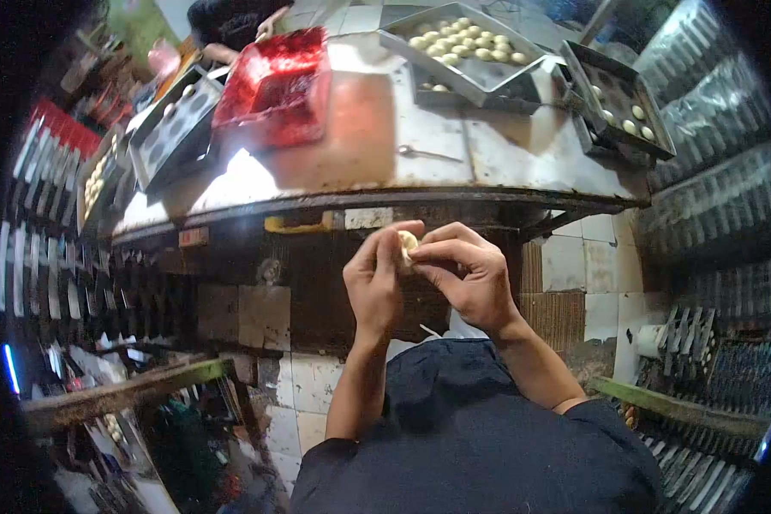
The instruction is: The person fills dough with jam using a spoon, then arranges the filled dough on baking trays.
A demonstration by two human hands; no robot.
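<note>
Both hands meet just below the counter (522, 163) edge: my left hand (373, 287) and right hand (467, 274) are pinched together on a small dough piece (408, 244). Trays of dough balls (467, 38) sit up on the counter, beyond it.

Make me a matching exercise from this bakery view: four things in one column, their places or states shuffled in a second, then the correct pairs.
1. dough piece
2. red tub
3. spoon
4. tray of dough balls

A. lying on the bare tabletop
B. far side of the table, right of centre
C. pinched between the left hand and right hand
D. left part of the table

Pairs: 1-C, 2-D, 3-A, 4-B
</note>
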